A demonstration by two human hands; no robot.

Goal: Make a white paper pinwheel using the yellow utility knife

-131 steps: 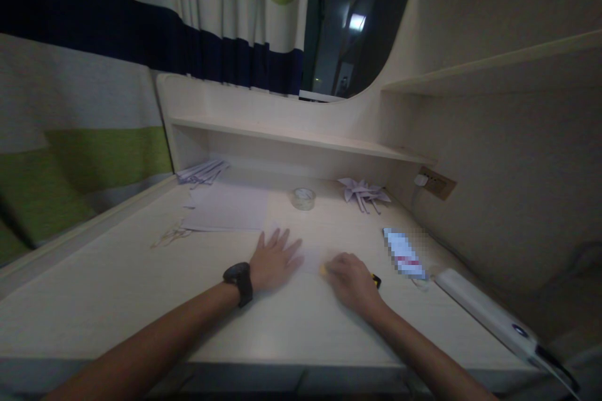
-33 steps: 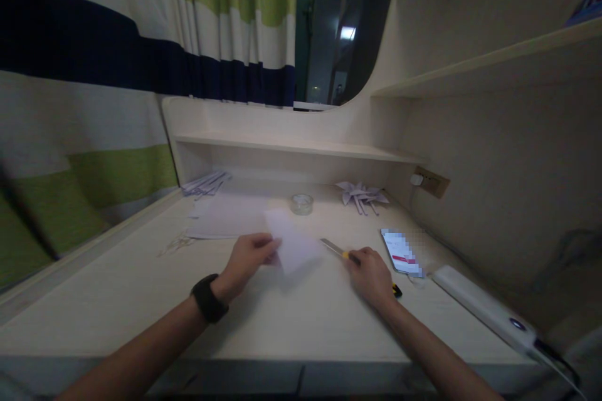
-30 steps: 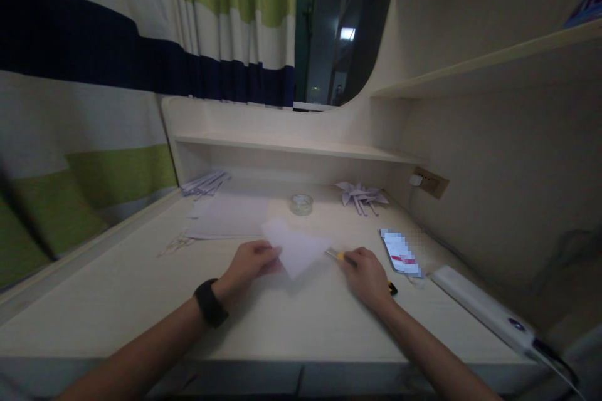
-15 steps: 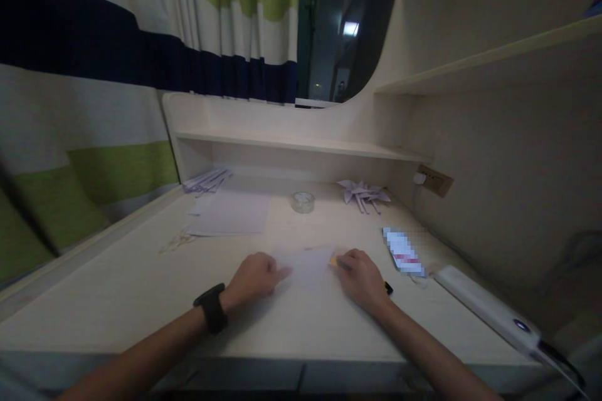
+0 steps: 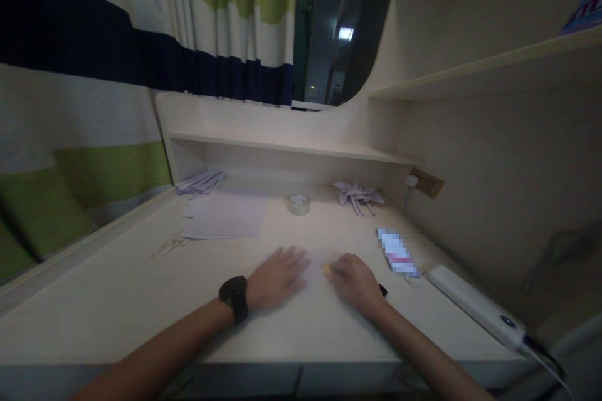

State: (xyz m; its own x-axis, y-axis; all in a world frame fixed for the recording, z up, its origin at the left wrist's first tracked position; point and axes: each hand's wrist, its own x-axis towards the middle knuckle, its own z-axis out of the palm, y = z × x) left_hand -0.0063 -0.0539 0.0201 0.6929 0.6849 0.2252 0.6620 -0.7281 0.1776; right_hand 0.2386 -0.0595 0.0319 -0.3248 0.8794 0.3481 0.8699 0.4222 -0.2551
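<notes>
Sheet of thin white paper (image 5: 316,261) flat on pale wooden table (image 5: 117,288), pinned under left hand (image 5: 277,277), grip released, fingers spread. Right hand (image 5: 353,282) beside it, grip clenched around yellow-and-black utility knife (image 5: 329,270), blade end touching paper.

Small white paper sheet (image 5: 316,261): lies flat on counter (image 5: 141,288), pale and faint against it, pinned under left hand (image 5: 277,276), just in front of tape roll (image 5: 299,203). Utility knife (image 5: 350,277): yellow tip at sheet's right edge, black end behind, rest hidden by right hand (image 5: 355,281) gripping it.
</notes>
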